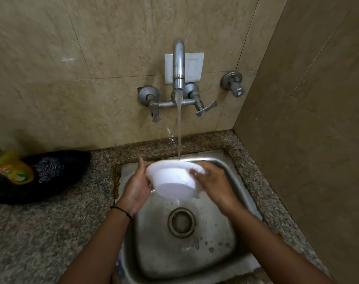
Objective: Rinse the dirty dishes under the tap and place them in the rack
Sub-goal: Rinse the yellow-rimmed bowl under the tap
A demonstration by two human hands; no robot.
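A white bowl (171, 178) is held tilted over the steel sink (219, 249), its underside facing me. My left hand (136, 187) grips its left rim. My right hand (213, 184) holds its right side, fingers on the rim. The wall tap (178, 64) is running, and its stream lands on the bowl's far edge. Water pours off the bowl's low edge toward the drain (181, 222). No rack is in view.
A granite counter (41, 232) surrounds the sink. On its left lie a black cloth (57, 175) and a yellow dish-soap bottle (12, 168). Tiled walls close in behind and on the right, with a second valve (233, 83) on the back wall.
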